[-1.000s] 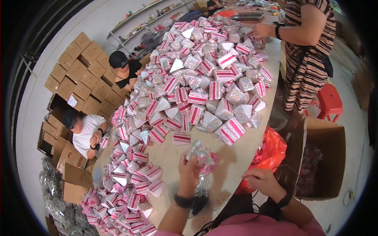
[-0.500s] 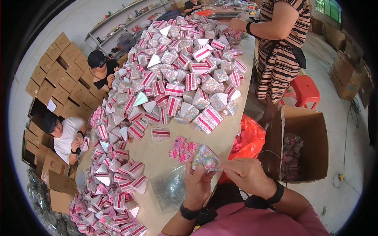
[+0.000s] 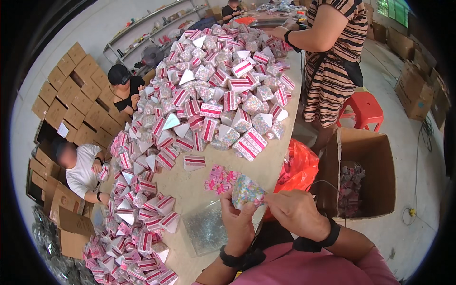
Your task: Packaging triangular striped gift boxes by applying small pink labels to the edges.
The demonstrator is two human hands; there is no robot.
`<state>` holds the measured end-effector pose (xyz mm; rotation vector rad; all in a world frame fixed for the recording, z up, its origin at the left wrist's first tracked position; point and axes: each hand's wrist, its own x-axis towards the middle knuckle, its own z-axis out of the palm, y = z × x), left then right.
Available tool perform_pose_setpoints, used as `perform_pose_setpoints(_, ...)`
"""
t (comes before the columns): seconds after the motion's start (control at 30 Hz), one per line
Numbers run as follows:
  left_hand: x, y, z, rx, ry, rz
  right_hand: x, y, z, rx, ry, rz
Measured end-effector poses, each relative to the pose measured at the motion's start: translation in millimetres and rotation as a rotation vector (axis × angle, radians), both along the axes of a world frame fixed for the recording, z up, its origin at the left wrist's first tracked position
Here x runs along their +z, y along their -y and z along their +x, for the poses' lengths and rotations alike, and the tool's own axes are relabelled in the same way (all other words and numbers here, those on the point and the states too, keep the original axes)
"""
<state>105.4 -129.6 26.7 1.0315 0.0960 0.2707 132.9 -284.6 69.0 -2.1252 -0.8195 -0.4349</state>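
My left hand is closed around a wedge-shaped toy cake slice, its face speckled with coloured sprinkles. At the slice's right-hand tip, the fingers of my right hand are pinched together; whatever small thing they grip there is hidden. Just beyond the held slice lies a small pile of pink printed cards. One more cake slice, white with pink layers, rests apart on the table. A flat clear tray of tiny shiny bits lies left of my left wrist.
A big heap of cake slices covers much of the table. To the right are a red plastic bag, an open carton and a red stool. Several people work around the table, one standing in a striped dress.
The held slice has turned so its sprinkled face shows more fully. Both hands stay close together. At the left, the person in white has reached one hand toward the heap.
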Motion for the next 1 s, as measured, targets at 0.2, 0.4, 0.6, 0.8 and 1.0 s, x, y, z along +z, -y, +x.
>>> perform_pose_setpoints(0.2,-4.4,1.1,0.0,0.046,0.039,0.055,0.4,-0.9,-0.7,-0.011,0.016,0.022)
perform_pose_setpoints(0.4,-4.5,2.1,0.0,0.057,0.046,0.062,0.5,-1.2,-0.3,0.003,-0.004,0.026)
perform_pose_setpoints(0.6,-6.8,0.9,-0.5,0.067,0.031,0.076,3.6,-1.1,-1.4,0.004,-0.079,-0.009)
perform_pose_setpoints(0.8,-11.3,0.1,-1.3,0.123,0.016,0.204,-0.4,-3.6,1.5,-0.009,0.017,-0.017)
perform_pose_setpoints(1.0,-6.7,3.3,-1.8,0.187,0.013,0.282,1.0,-5.5,0.7,-0.040,-0.003,-0.115)
